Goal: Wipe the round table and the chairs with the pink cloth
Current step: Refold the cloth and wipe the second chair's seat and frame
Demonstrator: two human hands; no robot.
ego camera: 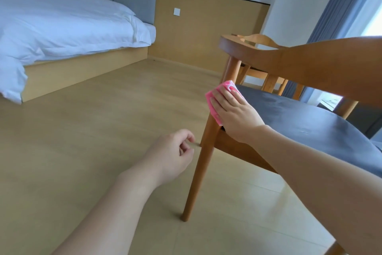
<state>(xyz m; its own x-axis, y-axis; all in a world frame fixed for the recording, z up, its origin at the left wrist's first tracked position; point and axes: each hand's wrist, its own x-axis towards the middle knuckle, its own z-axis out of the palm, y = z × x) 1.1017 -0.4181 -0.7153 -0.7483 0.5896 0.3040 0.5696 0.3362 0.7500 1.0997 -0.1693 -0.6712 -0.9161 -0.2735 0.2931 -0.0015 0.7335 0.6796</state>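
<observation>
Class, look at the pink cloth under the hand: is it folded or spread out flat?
Folded. The pink cloth shows doubled layers at its upper corner, bunched under the right hand, which presses it against the wooden chair's leg.

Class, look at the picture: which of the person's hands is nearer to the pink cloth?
The right hand. It lies flat on the pink cloth, pressing it against the chair at the seat's edge. The left hand hangs lower and apart from the cloth, fingers loosely curled, holding nothing.

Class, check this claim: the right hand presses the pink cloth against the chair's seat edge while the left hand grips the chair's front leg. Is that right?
Not quite. In the head view the left hand hangs loosely curled beside the front leg, holding nothing. The right hand does press the pink cloth on the seat edge.
</observation>
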